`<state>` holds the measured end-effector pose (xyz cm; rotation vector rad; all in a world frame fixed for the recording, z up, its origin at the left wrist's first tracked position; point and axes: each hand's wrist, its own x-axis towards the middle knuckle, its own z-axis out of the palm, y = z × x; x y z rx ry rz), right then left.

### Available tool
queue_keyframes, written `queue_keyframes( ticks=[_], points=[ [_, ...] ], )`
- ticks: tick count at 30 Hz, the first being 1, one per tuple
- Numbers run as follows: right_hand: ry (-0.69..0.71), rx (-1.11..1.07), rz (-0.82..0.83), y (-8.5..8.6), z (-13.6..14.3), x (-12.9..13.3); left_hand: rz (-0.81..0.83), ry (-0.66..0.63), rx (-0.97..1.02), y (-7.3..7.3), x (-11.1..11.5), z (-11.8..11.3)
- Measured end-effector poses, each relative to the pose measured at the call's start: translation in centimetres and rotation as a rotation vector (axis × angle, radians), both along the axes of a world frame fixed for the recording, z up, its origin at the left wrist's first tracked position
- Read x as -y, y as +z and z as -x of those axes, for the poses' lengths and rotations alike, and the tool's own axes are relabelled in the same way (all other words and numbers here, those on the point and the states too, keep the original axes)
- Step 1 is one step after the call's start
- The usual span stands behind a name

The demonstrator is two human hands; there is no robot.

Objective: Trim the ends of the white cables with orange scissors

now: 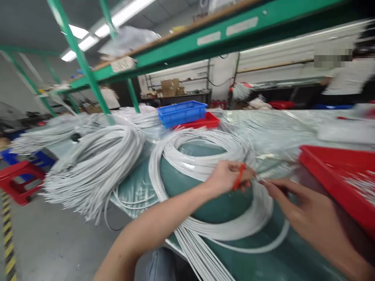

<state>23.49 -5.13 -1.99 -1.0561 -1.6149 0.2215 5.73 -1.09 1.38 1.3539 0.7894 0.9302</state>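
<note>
Both hands meet over the right side of a large coil of white cable [231,230] on the green table. My left hand [230,177] is closed, with an orange strip [239,176] across its fingers; whether that is a band or a tool handle I cannot tell. Thumb and fingers of my right hand [304,207] pinch together close to the left fingertips. Something thin and small lies between the two hands, too blurred to name. A smaller white cable coil [187,162] rests at the back of the large one.
A thick white cable bundle [99,168] hangs over the table's left edge. At right stands a red tray [325,164] with small white pieces. A blue crate [181,113] sits over a red tray [209,120] behind. Overhead runs a green shelf beam [181,47]; a red stool [20,179] stands left.
</note>
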Motion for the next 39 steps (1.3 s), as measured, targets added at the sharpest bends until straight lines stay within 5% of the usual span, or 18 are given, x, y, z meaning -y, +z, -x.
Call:
queue_keyframes(
  ticks=[13,18,23,39],
  points=[
    [0.065,-0.032,0.157,1.6,1.1,0.8,-0.15,-0.052,-0.072,-0.1,0.1,-0.2],
    [0.251,-0.408,0.311,1.4,0.4,-0.2,-0.313,0.044,-0.316,-0.9,-1.0,0.4],
    [0.36,-0.618,0.403,1.4,0.3,-0.4,-0.378,-0.08,-0.387,-1.0,-0.5,0.5],
    [0.382,-0.568,0.432,1.0,0.5,-0.3,-0.537,-0.096,-0.556,-1.0,-0.3,0.7]
  ],
)
